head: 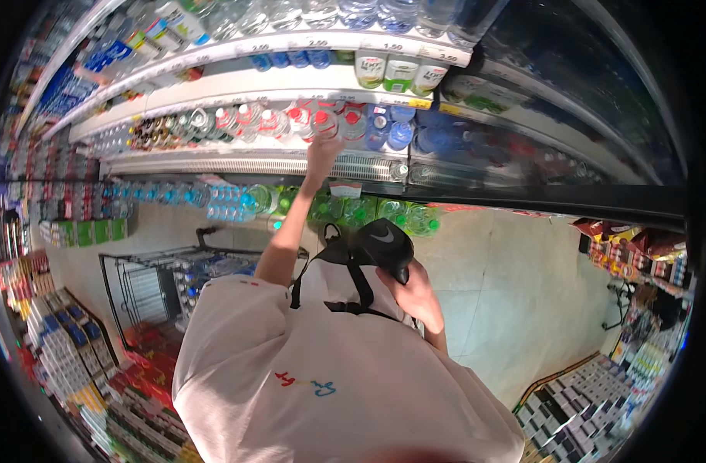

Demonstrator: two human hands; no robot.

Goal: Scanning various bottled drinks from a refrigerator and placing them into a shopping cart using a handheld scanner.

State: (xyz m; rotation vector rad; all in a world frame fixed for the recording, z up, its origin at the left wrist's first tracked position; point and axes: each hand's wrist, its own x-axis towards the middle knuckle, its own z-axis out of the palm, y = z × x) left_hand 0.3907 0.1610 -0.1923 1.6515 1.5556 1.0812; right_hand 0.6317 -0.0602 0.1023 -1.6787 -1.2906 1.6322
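My left hand (326, 151) is stretched out to the lowest shelf of a store cooler, at a large clear bottle with a red cap (325, 122); its fingers are blurred, and whether they grip the bottle I cannot tell. Similar red-capped bottles stand on both sides of it, with blue bottles (399, 134) to their right. Close to my body, my right hand (408, 289) is closed around the narrow end of a black item with a white Nike mark (386, 238), perhaps a cap. Black straps (361, 286) lie across the front of my white shirt.
A wire shopping cart (114, 289) holding packs of bottles stands to the left. Green-tinted large bottles (359, 211) and a blue-capped bottle pack (228, 204) line the floor along the cooler's base. Stacked goods (578, 405) stand at lower right, snack bags (648, 237) at far right.
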